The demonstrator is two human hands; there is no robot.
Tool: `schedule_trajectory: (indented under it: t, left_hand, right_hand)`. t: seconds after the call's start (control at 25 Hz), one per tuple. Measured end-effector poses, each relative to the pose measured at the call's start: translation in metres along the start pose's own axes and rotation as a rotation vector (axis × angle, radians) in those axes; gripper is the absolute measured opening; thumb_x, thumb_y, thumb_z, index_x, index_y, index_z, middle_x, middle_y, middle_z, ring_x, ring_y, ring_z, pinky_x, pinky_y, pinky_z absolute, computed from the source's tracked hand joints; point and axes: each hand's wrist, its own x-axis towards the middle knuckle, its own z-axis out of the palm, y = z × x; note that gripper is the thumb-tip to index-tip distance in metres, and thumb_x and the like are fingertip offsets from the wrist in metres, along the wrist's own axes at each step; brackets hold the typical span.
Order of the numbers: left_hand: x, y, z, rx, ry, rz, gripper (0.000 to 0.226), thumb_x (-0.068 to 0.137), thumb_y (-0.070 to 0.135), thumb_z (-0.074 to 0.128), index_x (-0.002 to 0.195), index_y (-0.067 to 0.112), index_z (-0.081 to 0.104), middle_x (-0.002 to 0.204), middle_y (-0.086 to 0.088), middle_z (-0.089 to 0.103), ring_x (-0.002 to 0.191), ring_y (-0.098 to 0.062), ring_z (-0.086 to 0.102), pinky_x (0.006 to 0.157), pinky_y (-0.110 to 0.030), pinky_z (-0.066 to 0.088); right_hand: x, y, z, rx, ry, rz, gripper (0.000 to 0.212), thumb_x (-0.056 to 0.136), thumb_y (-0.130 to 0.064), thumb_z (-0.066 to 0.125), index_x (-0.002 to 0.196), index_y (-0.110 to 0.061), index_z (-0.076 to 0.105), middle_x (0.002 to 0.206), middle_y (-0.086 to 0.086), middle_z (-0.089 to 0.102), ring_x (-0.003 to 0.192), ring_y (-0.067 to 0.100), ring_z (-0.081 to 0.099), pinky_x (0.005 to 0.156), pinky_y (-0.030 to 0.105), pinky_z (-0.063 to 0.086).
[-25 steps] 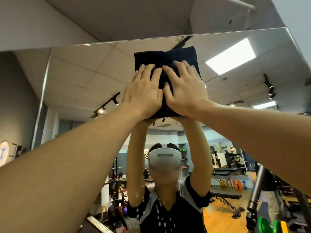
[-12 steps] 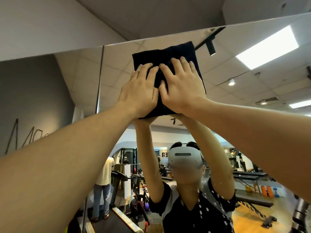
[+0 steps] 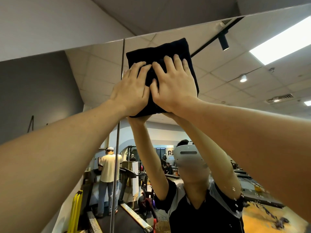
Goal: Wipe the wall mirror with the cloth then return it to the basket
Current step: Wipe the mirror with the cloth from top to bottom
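Observation:
A folded black cloth lies flat against the wall mirror, just under the mirror's top edge. My left hand and my right hand press on the cloth side by side, fingers spread and pointing up. Both arms reach high overhead. The cloth's lower half is hidden under my hands. No basket is in view.
A vertical seam between mirror panels runs just left of the cloth. White wall rises above the mirror's top edge. The mirror reflects me with a headset, a gym with machines, and a person in a pale shirt at the left.
Both hands and the cloth have slid left along the mirror, close to the panel seam. My view has turned left with them, so the seam now sits near the cloth.

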Motion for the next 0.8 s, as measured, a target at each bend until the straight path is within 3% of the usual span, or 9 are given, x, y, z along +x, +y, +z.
schedule_trajectory:
  t: [0.24,0.6,0.8]
  left_hand:
    - [-0.016,-0.030,-0.007,0.008,-0.016,0.014,0.063,0.094,0.033,0.031,0.154,0.012,0.031,0.160,-0.008,0.028,0.144,-0.028,0.033,0.117,-0.053,0.032]
    - [-0.036,-0.047,-0.007,0.010,-0.023,-0.030,0.066,0.093,0.043,0.026,0.154,0.018,0.028,0.160,-0.004,0.025,0.139,-0.030,0.039,0.103,-0.049,0.047]
    - [-0.059,-0.050,-0.005,0.001,-0.009,-0.035,0.064,0.096,0.041,0.028,0.155,0.016,0.028,0.160,-0.007,0.026,0.141,-0.030,0.037,0.105,-0.047,0.046]
  right_hand:
    - [0.002,-0.033,0.010,-0.001,0.016,0.011,0.061,0.094,-0.043,0.029,0.147,-0.018,0.046,0.151,0.018,0.044,0.145,0.043,0.032,0.121,0.057,0.022]
    - [-0.008,-0.058,0.013,0.009,-0.017,0.009,0.060,0.094,-0.043,0.031,0.148,-0.019,0.044,0.152,0.017,0.043,0.145,0.043,0.031,0.120,0.060,0.021]
    - [-0.027,-0.070,0.012,0.028,-0.029,-0.007,0.061,0.095,-0.043,0.033,0.150,-0.019,0.042,0.153,0.017,0.042,0.146,0.042,0.030,0.121,0.059,0.021]
